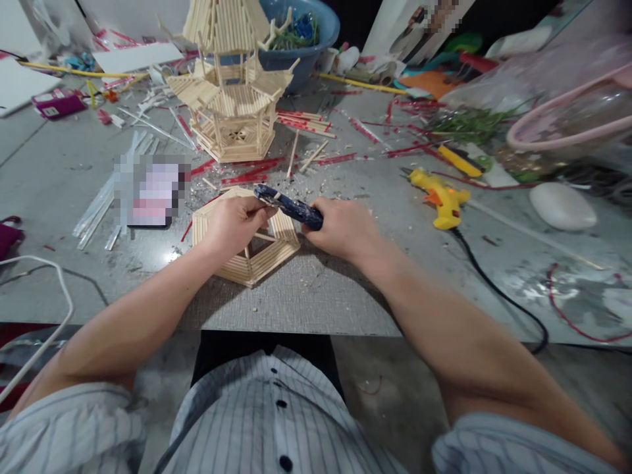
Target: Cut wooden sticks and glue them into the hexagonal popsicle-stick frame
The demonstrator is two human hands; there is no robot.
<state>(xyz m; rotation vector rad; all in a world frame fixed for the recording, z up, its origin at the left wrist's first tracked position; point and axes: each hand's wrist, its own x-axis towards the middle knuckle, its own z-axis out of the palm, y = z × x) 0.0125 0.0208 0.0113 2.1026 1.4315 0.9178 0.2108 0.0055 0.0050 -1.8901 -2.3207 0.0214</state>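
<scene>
My left hand (236,224) is closed around a thin wooden stick, resting on a hexagonal frame of wooden sticks (276,247) that lies flat on the grey table (320,296). My right hand (345,227) grips a dark blue tool (289,204), likely a cutter or glue gun, whose tip points left and meets the fingers of the left hand above the frame. What the tip touches is hidden by the fingers.
A tall pagoda of wooden sticks (232,85) stands behind the frame. A yellow glue gun (442,197) with a black cord lies to the right. Red strips, loose sticks, a blue bowl (303,39), a white oval object (563,205) and a pink-rimmed container (567,125) crowd the back.
</scene>
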